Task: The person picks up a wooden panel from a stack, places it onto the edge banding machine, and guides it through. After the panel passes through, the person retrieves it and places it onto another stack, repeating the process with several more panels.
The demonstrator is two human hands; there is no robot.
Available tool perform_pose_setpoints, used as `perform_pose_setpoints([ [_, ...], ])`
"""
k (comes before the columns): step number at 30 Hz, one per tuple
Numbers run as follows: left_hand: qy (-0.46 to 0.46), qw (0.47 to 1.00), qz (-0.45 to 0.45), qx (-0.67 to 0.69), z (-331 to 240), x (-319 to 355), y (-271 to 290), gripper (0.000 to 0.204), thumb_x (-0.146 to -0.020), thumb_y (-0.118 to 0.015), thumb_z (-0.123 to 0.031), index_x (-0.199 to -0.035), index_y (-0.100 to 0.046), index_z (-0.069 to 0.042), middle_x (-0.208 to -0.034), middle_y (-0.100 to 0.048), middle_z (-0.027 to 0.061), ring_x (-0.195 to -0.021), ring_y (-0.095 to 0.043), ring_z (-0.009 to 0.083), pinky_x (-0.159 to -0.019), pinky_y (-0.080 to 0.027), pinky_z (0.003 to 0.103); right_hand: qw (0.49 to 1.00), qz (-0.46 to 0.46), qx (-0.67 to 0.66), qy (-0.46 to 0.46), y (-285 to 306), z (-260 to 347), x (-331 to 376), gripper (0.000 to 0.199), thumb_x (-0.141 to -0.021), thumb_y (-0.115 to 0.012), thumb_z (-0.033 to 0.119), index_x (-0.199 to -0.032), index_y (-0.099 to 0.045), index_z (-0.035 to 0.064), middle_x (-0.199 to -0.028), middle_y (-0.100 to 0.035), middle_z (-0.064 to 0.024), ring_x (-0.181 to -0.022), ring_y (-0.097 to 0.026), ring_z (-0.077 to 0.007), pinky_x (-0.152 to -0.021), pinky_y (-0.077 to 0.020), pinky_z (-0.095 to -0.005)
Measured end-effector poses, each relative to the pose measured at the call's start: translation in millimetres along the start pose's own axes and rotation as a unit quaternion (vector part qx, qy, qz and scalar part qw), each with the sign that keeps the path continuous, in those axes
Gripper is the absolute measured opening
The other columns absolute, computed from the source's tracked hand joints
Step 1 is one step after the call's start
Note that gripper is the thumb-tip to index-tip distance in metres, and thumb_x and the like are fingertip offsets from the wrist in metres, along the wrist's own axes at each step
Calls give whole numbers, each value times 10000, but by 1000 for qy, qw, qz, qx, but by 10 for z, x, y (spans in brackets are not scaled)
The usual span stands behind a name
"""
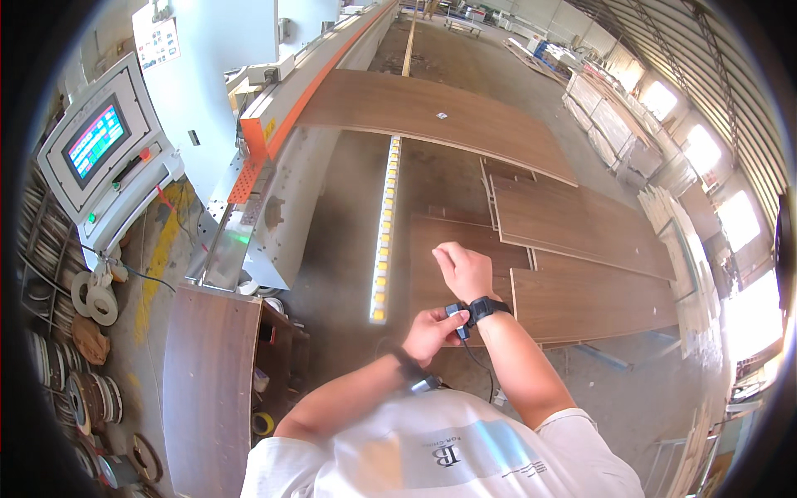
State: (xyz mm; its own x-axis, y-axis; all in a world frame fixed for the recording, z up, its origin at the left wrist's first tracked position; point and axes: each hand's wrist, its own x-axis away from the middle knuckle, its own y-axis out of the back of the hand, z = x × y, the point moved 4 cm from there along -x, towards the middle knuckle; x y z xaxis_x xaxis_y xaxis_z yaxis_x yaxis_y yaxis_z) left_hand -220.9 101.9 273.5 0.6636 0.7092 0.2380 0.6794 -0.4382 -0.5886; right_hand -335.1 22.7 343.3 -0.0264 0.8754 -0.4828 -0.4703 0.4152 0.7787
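Note:
In front of my chest, my left hand (427, 335) pinches a small dark box with a cable (457, 322) against the inner side of my right wrist. A black wristband (487, 310) circles that wrist, right beside the box. My right hand (466, 270) is raised with its fingers curled into a loose fist, and nothing shows in it. Another dark band (408, 365) sits on my left wrist. Beyond my right hand lie brown wood-grain boards (585, 220), partly overlapping.
A long white and orange machine (274, 120) runs away at the left, with a control screen (98, 139). One brown board (448, 112) reaches out from it. Yellow rollers line a rail (383, 241). A brown cabinet (207, 382) and tape rolls (91, 398) stand nearer left.

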Motion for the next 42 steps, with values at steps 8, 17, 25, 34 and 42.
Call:
perform_pose_setpoints([
  [8,-48,998,-10,-31,60,-89,0,267,-962,-706,-262,-1069,-703,-18,-913,-713,42,-803,-631,112,-784,-525,286,669,-109,-657,-330,26,-148,-79,204,-1016,-641,294,-1007,-629,91,-586,-388,61,-516,-318,-23,-457,-261,-206],
  [17,-25,997,-2,-76,153,-44,57,277,-971,-691,-245,-1079,-700,9,-936,-720,64,-823,-663,139,-744,-553,292,936,-158,-291,-118,80,-33,78,168,-991,-678,202,-969,-692,37,-665,-526,70,-598,-425,14,-505,-327,-194],
  [25,24,991,79,-108,297,-139,20,324,-971,-696,-282,-1088,-687,20,-964,-722,84,-863,-678,159,-789,-562,296,904,-44,-352,-239,67,-262,374,252,-973,-686,266,-1026,-721,23,-866,-736,-54,-803,-657,-103,-749,-520,-280],
  [34,130,939,7,-318,1349,-420,919,317,-1004,-609,-308,-1048,-678,-2,-919,-733,78,-851,-694,148,-800,-549,278,964,132,27,-231,398,-1469,2322,293,-933,-645,397,-897,-728,118,-796,-694,-139,-748,-672,-361,-649,-523,-439],
  [42,221,893,-4,-392,1975,-913,851,349,-972,-572,-311,-1060,-684,8,-962,-751,110,-863,-712,168,-809,-552,316,710,175,77,-677,333,-2945,6566,417,-896,-568,407,-815,-736,34,-775,-735,-140,-719,-705,-309,-724,-549,-425],
])
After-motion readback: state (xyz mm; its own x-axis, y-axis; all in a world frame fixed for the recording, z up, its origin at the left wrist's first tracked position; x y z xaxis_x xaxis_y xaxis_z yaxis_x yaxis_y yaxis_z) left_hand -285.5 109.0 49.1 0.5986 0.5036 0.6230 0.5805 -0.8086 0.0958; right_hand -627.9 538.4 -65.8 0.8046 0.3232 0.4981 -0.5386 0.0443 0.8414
